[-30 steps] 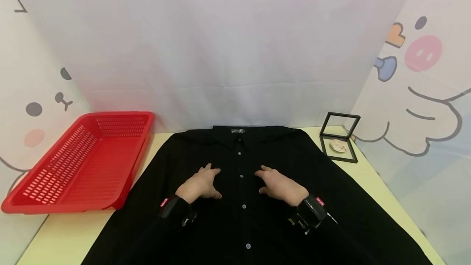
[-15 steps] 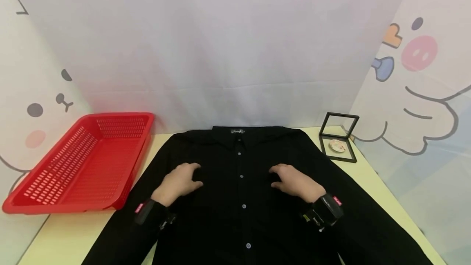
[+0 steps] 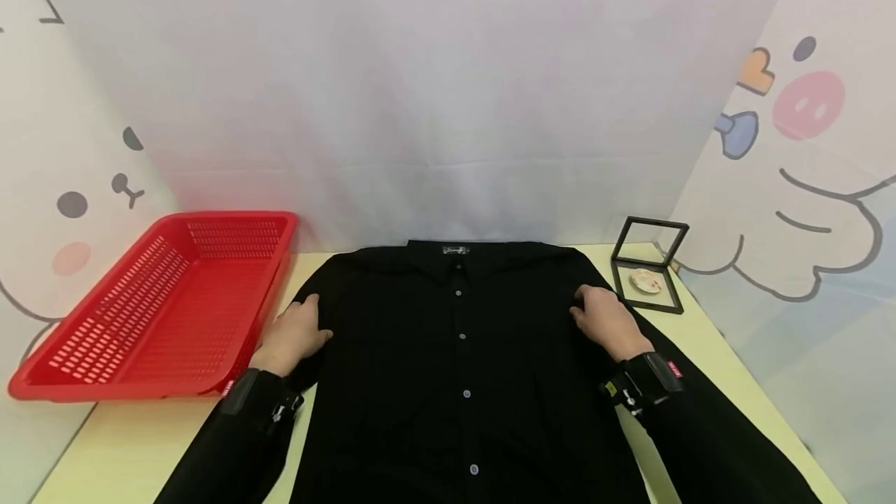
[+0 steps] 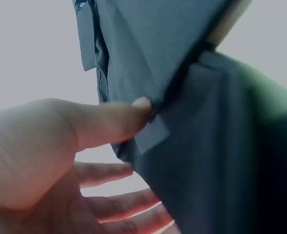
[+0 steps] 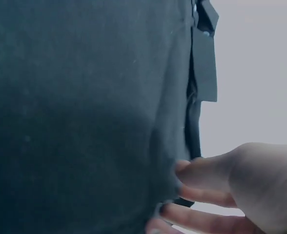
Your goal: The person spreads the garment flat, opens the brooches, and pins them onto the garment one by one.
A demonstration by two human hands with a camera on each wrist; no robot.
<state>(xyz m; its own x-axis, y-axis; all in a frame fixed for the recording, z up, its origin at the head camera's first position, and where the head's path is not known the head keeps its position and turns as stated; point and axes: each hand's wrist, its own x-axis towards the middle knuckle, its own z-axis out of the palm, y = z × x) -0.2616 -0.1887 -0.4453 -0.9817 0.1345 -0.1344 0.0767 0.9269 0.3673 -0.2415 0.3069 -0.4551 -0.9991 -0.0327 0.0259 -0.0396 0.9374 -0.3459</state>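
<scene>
A black button-up shirt (image 3: 413, 364) lies front up, collar at the far side, with pale buttons down its middle. My left hand (image 3: 288, 339) is at the shirt's left shoulder, by the top of the sleeve. In the left wrist view its thumb touches the cloth at a fold, while the other fingers spread along the shoulder edge. Over the right shoulder is my right hand (image 3: 607, 323). Its fingers, slightly bent, touch the shoulder edge in the right wrist view. Neither hand is plainly seen gripping cloth. The lower shirt and cuffs are out of view.
A red plastic basket (image 3: 119, 390) stands to the left, close to the left hand. At the back right, a black-edged clear case (image 3: 654, 306) stands with a small round pale piece (image 3: 645, 281) in it. White curtains surround the pale yellow table (image 3: 147, 434).
Both hands have moved apart, from near the button row outward to the shirt's shoulders. Pale table strips now show between the shirt body and the sleeves. The basket and case have stayed put.
</scene>
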